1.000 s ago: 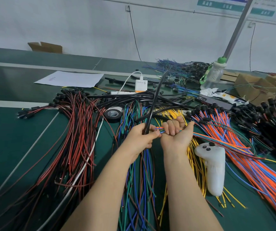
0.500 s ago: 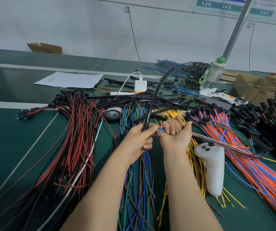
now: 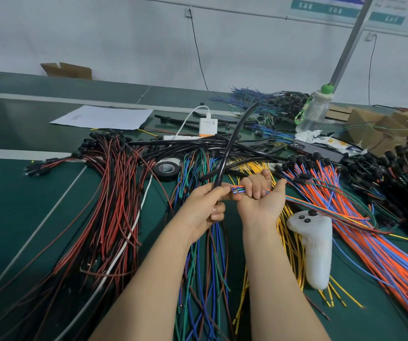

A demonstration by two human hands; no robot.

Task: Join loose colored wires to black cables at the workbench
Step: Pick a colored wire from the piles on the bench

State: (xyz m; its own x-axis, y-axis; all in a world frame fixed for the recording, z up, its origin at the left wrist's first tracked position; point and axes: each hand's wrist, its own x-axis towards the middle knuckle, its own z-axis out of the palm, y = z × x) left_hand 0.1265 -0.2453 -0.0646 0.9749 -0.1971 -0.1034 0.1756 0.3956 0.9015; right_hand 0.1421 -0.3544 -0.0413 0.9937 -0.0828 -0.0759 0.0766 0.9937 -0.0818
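Observation:
My left hand point(image 3: 206, 205) grips the lower end of a black cable point(image 3: 232, 141) that curves up and away over the bench. My right hand point(image 3: 262, 195), palm up, has its fingers curled round a thin bundle of colored wires point(image 3: 237, 190). The bundle's orange, blue and green ends stick out toward the left hand, right at the black cable's end, and the rest of it trails off to the right. Whether the wire ends are inside the cable I cannot tell.
Red-and-black wires point(image 3: 109, 205) spread on the left, blue-green wires point(image 3: 198, 267) run under my arms, yellow wires point(image 3: 291, 239) and orange-blue wires point(image 3: 375, 232) lie right. A white controller point(image 3: 316, 249), black tape roll point(image 3: 167, 169), charger point(image 3: 208, 127), bottle point(image 3: 315, 112) and loose black cables point(image 3: 198, 146) lie around.
The left hand has slid a little along the black cable and tilted its top to the right. The right hand keeps the colored bundle at almost the same spot.

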